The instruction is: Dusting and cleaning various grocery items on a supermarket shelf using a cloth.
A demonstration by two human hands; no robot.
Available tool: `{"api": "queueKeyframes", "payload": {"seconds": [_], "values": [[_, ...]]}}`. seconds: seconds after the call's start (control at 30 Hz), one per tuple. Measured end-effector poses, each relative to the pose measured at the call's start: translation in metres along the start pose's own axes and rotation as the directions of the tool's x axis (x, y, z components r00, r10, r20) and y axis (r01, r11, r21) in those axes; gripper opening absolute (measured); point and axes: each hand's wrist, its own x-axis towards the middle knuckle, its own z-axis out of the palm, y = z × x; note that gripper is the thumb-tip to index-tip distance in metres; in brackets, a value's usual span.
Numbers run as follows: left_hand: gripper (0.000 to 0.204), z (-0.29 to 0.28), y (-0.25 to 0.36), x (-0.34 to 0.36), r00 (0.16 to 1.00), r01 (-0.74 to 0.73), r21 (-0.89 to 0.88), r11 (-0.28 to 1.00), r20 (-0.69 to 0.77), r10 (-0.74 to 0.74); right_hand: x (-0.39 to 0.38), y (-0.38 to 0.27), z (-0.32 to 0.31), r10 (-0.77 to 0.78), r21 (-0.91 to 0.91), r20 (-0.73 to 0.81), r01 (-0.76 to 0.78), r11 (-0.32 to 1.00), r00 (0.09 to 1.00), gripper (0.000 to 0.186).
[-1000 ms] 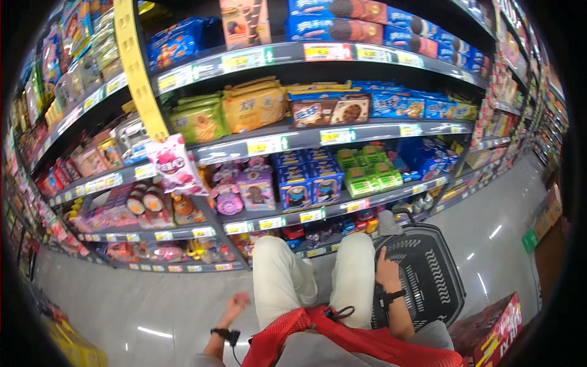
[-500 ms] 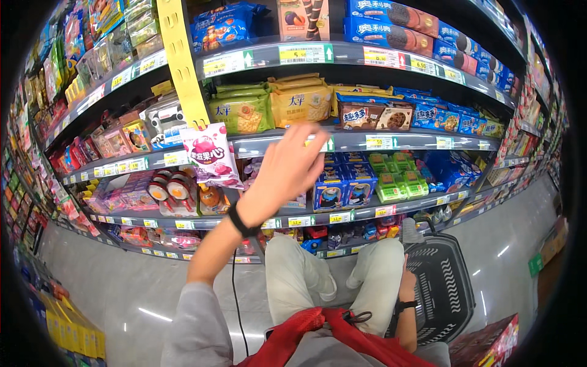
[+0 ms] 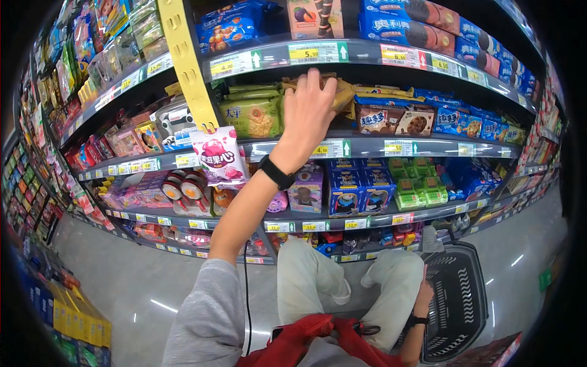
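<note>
My left hand (image 3: 310,109) reaches onto the middle shelf, its fingers over the top of a yellow packet of crackers (image 3: 344,96). The packet leans under the hand, which covers most of its front; the thumb is hidden. Close on the left stand green cracker packets (image 3: 254,117). To the right lies a brown and blue packet of chocolate chip cookies (image 3: 394,118). Low beside my right knee, my right hand (image 3: 422,298) is at the near-left rim of a black shopping basket (image 3: 486,287). My leg partly covers those fingers, so their grip does not show.
A pink and white candy bag (image 3: 218,156) hangs from a yellow strip (image 3: 186,67) left of my forearm. Below are blue toy boxes (image 3: 361,189) and green packs (image 3: 419,183). The shelf above holds blue cookie boxes (image 3: 406,24). A black cable (image 3: 246,293) runs down beside me.
My left hand has moved up and farther in, from in front of the shelf edge onto the yellow cracker packet, which now leans. My right hand stays by the basket. The view has shifted slightly.
</note>
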Motion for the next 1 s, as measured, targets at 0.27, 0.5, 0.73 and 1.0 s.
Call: {"api": "queueKeyframes", "payload": {"seconds": [0.27,0.5,0.73,1.0], "values": [[0.060,-0.054,0.036,-0.069,0.912,-0.133,-0.070,0.989,-0.399,0.094,-0.035,0.012,-0.007,0.024,0.167,-0.063,-0.014,0.986,0.998,0.082],[0.060,-0.015,0.108,-0.174,0.758,0.652,-0.745,-0.143,0.644,0.105,-0.005,-0.014,-0.054,-0.017,0.068,0.151,0.006,0.998,0.988,0.076],[0.045,0.052,0.194,-0.207,0.327,0.853,0.023,-0.521,0.756,0.568,0.035,-0.003,-0.124,0.038,0.191,0.205,-0.078,0.979,0.978,0.095],[0.042,0.129,0.245,-0.224,0.181,0.754,0.392,-0.528,0.648,0.740,0.128,0.016,-0.067,0.009,0.209,-0.031,-0.002,0.978,0.999,0.090]]}}
